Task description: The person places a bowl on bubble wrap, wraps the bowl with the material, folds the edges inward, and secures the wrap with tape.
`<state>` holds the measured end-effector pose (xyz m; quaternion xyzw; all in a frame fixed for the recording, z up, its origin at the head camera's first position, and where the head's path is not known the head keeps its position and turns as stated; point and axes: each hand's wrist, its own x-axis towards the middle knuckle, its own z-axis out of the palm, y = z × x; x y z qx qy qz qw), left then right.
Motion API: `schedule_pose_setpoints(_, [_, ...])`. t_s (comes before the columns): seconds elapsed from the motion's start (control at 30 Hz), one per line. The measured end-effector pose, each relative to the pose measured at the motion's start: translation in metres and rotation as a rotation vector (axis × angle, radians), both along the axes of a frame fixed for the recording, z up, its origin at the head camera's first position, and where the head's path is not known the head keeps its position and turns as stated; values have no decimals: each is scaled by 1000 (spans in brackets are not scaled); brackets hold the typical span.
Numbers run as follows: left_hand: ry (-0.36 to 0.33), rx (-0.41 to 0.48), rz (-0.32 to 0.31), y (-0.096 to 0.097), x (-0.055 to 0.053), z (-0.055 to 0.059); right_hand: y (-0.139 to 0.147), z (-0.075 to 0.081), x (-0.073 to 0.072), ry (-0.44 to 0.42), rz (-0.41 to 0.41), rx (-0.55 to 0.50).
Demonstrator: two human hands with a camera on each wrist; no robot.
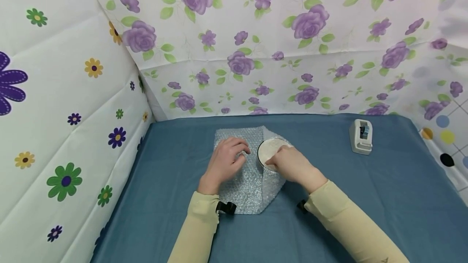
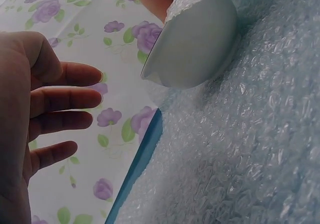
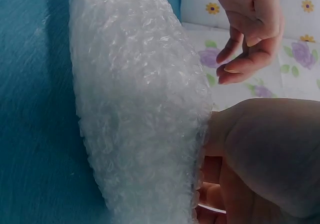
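Note:
A white bowl point(image 1: 269, 149) with a dark thin rim sits on a sheet of bubble wrap point(image 1: 243, 194). My right hand point(image 1: 294, 165) pinches the folded right side of the wrap against the bowl's rim, thumb on the inside. In the left wrist view the bowl point(image 2: 197, 43) is tilted, its smooth outer side partly covered by wrap. Seen from the right wrist, the wrap point(image 3: 135, 88) hides most of the bowl. My left hand point(image 1: 227, 159) hovers over the wrap's left part, fingers loosely bent and holding nothing.
A white tape dispenser point(image 1: 361, 137) stands at the back right of the blue-covered table point(image 1: 168, 198). Flower-printed sheets point(image 1: 215, 44) hang behind the table and along its left side. Black straps with small cameras are on both wrists.

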<state>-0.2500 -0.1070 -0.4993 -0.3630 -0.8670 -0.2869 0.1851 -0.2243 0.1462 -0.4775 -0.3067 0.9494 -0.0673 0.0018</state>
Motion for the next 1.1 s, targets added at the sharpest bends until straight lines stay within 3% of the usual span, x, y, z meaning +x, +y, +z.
schedule_pose_setpoints(0.3, [2,-6,0,0,0,-1,-1,8,1,-60,-13,123])
schedule_pose_setpoints(0.5, [-5,-2,-7,0,0,-2,0,13,1,-201,-81,105])
schedule_pose_setpoints(0.67, [-14,-1,-5,0,0,-1,3,14,1,-272,-54,140])
schedule_pose_setpoints(0.83, [-13,-7,-2,-1,-2,-1,9,10,7,-191,7,184])
schedule_pose_setpoints(1.1, [-19,19,1,-6,-3,-1,16,0,18,-37,14,174])
